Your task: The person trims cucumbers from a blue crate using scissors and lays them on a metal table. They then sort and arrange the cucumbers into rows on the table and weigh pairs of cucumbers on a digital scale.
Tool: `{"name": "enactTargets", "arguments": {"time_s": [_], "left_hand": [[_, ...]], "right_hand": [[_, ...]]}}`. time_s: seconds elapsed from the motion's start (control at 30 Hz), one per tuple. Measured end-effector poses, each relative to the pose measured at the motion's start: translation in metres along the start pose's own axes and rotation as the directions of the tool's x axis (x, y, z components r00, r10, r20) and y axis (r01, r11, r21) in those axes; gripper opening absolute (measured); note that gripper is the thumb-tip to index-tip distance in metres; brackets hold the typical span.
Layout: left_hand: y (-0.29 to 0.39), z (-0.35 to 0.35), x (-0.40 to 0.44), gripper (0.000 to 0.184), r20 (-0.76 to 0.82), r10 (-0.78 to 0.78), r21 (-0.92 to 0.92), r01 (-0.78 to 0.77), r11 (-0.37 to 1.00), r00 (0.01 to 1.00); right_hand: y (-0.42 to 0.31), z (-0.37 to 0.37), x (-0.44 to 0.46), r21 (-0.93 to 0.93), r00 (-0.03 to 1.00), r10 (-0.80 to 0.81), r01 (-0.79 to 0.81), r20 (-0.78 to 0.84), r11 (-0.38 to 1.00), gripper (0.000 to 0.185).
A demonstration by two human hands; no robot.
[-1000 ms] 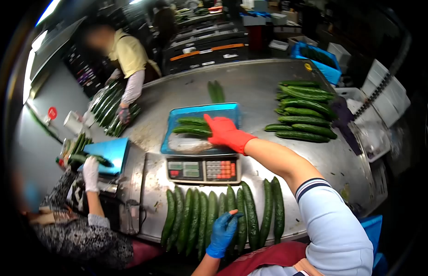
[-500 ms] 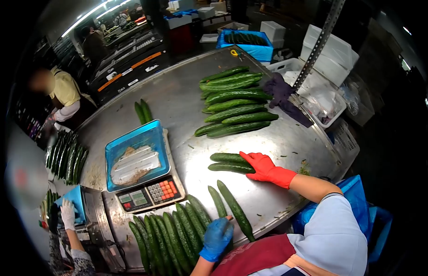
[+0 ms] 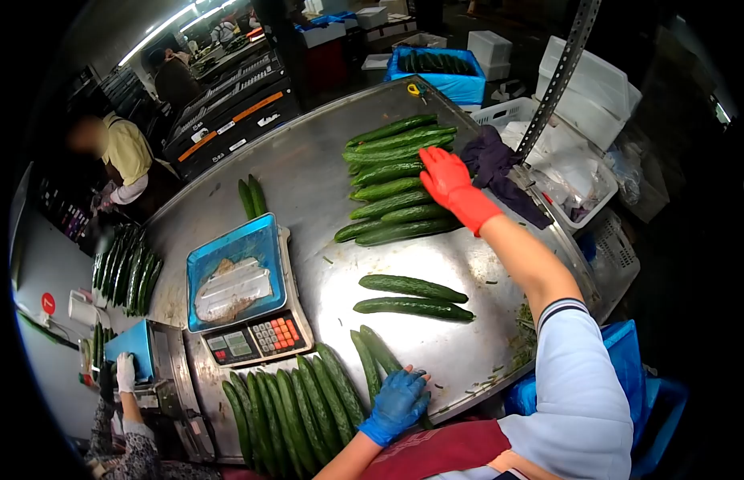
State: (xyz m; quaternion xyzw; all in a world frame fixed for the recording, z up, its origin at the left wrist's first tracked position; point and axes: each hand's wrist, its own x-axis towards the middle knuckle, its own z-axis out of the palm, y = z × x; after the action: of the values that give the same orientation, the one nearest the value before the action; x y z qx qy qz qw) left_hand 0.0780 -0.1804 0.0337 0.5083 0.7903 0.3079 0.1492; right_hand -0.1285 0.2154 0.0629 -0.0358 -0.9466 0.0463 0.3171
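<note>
My right hand (image 3: 452,188), in a red glove, reaches over the right side of a pile of long green cucumbers (image 3: 388,174). Its fingers are stretched out against the upper ones and grip none. Two separate cucumbers (image 3: 412,308) lie crosswise on the metal table (image 3: 316,280) below that pile. Near the front edge rests my left hand (image 3: 398,406), blue-gloved with fingers apart, on the lower ends of two slanting cucumbers (image 3: 368,360), partly hiding them. Left of it, several cucumbers (image 3: 296,408) stand side by side in a row.
A scale (image 3: 280,332) with a blue tray (image 3: 192,276) stands left of centre, with two cucumbers (image 3: 252,196) behind it. A dark cloth (image 3: 492,164) and a metal post (image 3: 556,80) are at the right edge. Co-workers (image 3: 128,156) are at the left.
My right hand has let go of the two crosswise cucumbers and moved up to the pile. My left hand has shifted slightly right and spread its fingers; the slanting cucumbers beneath it lie closer together.
</note>
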Motion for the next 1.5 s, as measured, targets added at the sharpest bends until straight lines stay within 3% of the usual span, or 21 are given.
{"name": "enactTargets", "arguments": {"time_s": [0.07,0.17,0.2,0.33,0.43,0.5,0.63,0.77,0.87,0.9,0.97,1.07,1.23,1.3,1.5], "left_hand": [[-0.001,0.001,0.003,0.037,-0.011,-0.006,0.000,0.006,1.000,1.000],[0.000,0.001,0.009,0.035,-0.036,-0.013,-0.018,0.012,1.000,0.999],[0.000,0.001,0.011,0.035,-0.041,-0.016,-0.031,0.015,0.999,0.999],[-0.003,0.002,0.018,0.033,-0.069,-0.063,-0.134,0.053,0.990,0.996],[-0.003,0.005,0.022,0.033,-0.097,-0.086,-0.191,0.067,0.979,0.992],[-0.009,0.009,0.028,0.034,-0.106,-0.068,-0.187,0.047,0.981,0.992],[-0.022,0.001,0.047,0.034,-0.154,-0.023,-0.022,0.020,1.000,0.988],[-0.050,-0.008,0.088,0.034,-0.290,-0.067,0.176,0.122,0.977,0.955],[-0.065,-0.016,0.105,0.036,-0.411,-0.029,0.298,0.164,0.940,0.911],[-0.075,-0.016,0.106,0.038,-0.333,-0.120,0.283,0.221,0.933,0.935],[-0.084,-0.012,0.104,0.037,-0.399,-0.027,0.398,0.200,0.895,0.916],[-0.091,-0.009,0.108,0.037,-0.320,-0.209,0.352,0.321,0.879,0.924],[-0.098,-0.011,0.104,0.039,-0.198,-0.179,0.429,0.249,0.868,0.964],[-0.099,-0.012,0.098,0.040,-0.139,-0.111,0.380,0.157,0.912,0.984],[-0.090,-0.011,0.093,0.047,-0.143,-0.200,0.314,0.236,0.919,0.969]], "right_hand": [[0.022,0.016,0.011,-0.093,0.918,0.174,-0.151,0.357,0.984,0.052],[0.023,-0.003,0.018,-0.113,0.883,0.119,-0.075,0.454,0.991,0.056],[0.032,0.003,0.013,-0.035,0.916,0.023,-0.010,0.401,0.999,0.058],[0.035,0.004,-0.019,0.305,0.992,-0.083,0.050,0.093,0.951,0.060],[0.000,-0.016,-0.077,0.566,0.987,-0.105,0.016,0.125,0.824,0.062],[-0.022,-0.023,-0.119,0.630,0.971,-0.105,-0.054,0.213,0.775,0.062],[-0.047,-0.031,-0.160,0.573,0.899,0.033,-0.306,0.437,0.761,0.060],[-0.054,-0.028,-0.179,0.624,0.933,-0.004,-0.237,0.359,0.745,0.057],[-0.079,-0.051,-0.185,0.555,0.833,-0.048,-0.323,0.552,0.767,0.057],[-0.087,-0.058,-0.183,0.503,0.775,-0.040,-0.369,0.631,0.781,0.057],[-0.090,-0.055,-0.182,0.432,0.752,-0.006,-0.373,0.659,0.821,0.056],[-0.086,-0.060,-0.168,0.349,0.793,0.028,-0.299,0.608,0.888,0.054],[-0.098,-0.073,-0.169,0.283,0.814,-0.013,-0.186,0.581,0.941,0.061],[-0.103,-0.073,-0.176,0.293,0.733,-0.044,-0.215,0.679,0.932,0.066],[-0.089,-0.069,-0.176,0.371,0.721,-0.167,-0.133,0.673,0.919,0.067]]}}
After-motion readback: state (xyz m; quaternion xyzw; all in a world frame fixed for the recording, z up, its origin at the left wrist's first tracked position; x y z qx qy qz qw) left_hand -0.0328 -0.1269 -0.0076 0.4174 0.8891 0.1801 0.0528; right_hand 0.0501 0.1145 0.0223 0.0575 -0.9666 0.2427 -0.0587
